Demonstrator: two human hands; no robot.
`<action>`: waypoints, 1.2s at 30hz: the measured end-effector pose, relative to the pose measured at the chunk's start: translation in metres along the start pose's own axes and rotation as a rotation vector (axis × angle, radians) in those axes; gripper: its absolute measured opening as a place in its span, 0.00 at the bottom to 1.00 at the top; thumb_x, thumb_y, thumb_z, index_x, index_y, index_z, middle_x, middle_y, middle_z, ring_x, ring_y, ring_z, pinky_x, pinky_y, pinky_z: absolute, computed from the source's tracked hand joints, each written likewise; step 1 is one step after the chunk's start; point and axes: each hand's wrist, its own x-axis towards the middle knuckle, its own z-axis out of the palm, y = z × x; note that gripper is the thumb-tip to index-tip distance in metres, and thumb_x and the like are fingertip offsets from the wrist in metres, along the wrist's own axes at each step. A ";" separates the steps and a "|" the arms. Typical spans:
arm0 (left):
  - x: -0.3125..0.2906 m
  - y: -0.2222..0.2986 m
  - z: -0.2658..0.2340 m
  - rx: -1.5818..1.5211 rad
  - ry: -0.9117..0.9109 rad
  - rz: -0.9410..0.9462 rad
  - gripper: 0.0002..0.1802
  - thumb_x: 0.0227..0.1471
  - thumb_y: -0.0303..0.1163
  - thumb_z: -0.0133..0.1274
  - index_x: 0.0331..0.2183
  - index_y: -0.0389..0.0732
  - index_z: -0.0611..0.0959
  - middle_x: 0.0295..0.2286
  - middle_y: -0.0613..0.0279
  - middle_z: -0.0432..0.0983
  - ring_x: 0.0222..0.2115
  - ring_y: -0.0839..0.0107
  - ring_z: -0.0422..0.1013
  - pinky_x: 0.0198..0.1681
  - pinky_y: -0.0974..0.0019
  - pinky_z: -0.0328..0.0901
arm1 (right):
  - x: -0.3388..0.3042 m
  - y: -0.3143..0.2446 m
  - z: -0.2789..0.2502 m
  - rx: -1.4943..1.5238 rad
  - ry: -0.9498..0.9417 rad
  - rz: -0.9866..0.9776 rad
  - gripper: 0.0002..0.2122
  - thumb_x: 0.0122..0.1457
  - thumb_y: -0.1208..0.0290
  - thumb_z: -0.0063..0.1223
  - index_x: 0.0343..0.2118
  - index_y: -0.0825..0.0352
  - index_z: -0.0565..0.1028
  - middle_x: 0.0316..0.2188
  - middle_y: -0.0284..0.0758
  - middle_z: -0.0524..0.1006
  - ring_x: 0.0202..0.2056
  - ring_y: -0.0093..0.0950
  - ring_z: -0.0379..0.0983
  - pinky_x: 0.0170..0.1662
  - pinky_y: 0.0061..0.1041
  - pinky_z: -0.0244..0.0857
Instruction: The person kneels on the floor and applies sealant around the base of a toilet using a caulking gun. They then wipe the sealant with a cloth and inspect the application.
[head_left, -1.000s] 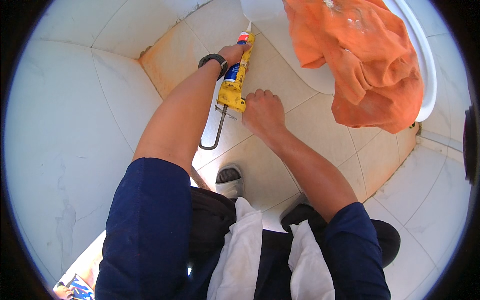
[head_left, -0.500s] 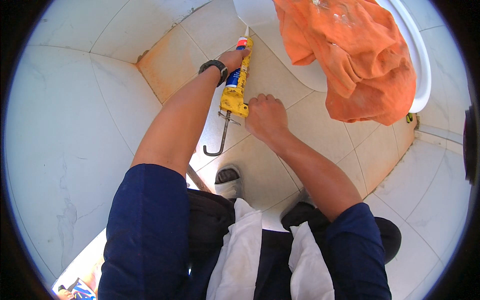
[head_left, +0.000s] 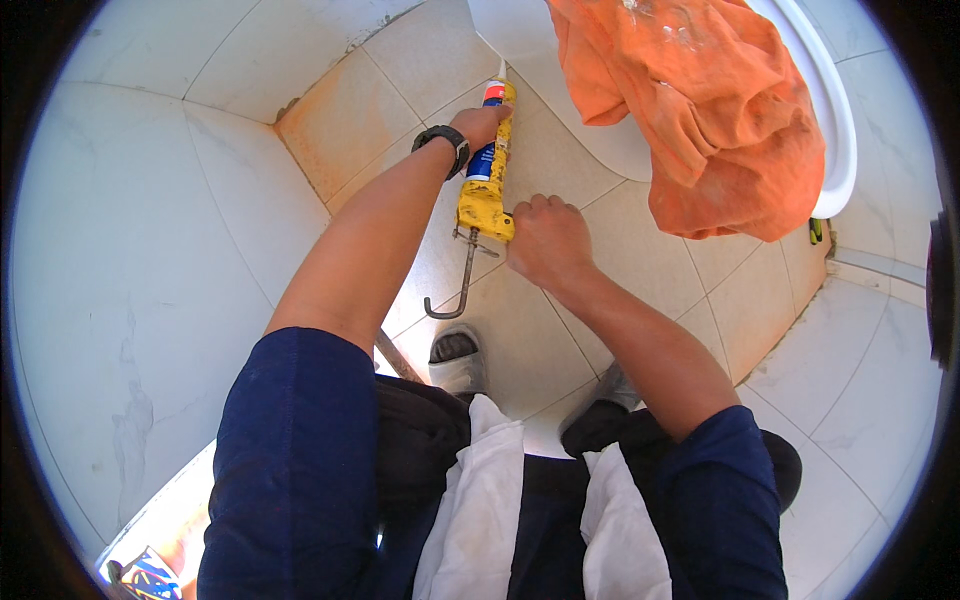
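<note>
While my left hand hugs the caulk gun, right hand grasps its back end.
Orange cloth hangs over a white fixture.

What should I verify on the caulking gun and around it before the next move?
1. Left hand wrapped around the yellow caulking gun: ok.
2. Right hand closed at the gun's rear end: ok.
3. Trigger squeezed: cannot tell, the right hand hides that area.
4. Nozzle touching the white fixture: cannot tell; the tip appears close to its base.
5. Plunger rod sticking out behind the gun: ok, hooked end visible.
6. Orange cloth clear of the gun: ok, draped over the fixture.
</note>
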 end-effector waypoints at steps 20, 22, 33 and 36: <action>-0.003 -0.004 0.001 -0.035 0.014 -0.030 0.25 0.61 0.54 0.53 0.43 0.40 0.75 0.24 0.59 0.78 0.19 0.64 0.78 0.22 0.56 0.75 | -0.007 -0.001 -0.016 -0.048 -0.060 -0.016 0.08 0.52 0.70 0.55 0.31 0.68 0.80 0.32 0.42 0.79 0.36 0.39 0.79 0.40 0.38 0.74; -0.004 -0.003 0.001 -0.023 0.022 -0.025 0.25 0.61 0.54 0.53 0.42 0.40 0.75 0.24 0.59 0.78 0.19 0.64 0.78 0.22 0.56 0.75 | -0.006 -0.002 -0.018 -0.051 -0.084 -0.017 0.08 0.53 0.70 0.55 0.31 0.68 0.80 0.32 0.42 0.79 0.36 0.38 0.79 0.40 0.38 0.74; 0.002 -0.009 0.000 -0.055 -0.020 -0.026 0.24 0.62 0.53 0.53 0.41 0.40 0.74 0.23 0.58 0.77 0.19 0.64 0.77 0.22 0.56 0.75 | -0.007 -0.002 -0.026 -0.062 -0.150 -0.020 0.08 0.53 0.70 0.55 0.33 0.69 0.80 0.33 0.43 0.79 0.37 0.39 0.79 0.40 0.38 0.74; 0.019 -0.017 -0.004 -0.019 -0.045 0.019 0.23 0.62 0.52 0.53 0.41 0.40 0.74 0.23 0.58 0.76 0.19 0.62 0.77 0.22 0.56 0.75 | -0.007 -0.002 -0.026 -0.062 -0.121 -0.031 0.09 0.51 0.68 0.58 0.32 0.68 0.79 0.32 0.42 0.79 0.36 0.39 0.79 0.39 0.37 0.75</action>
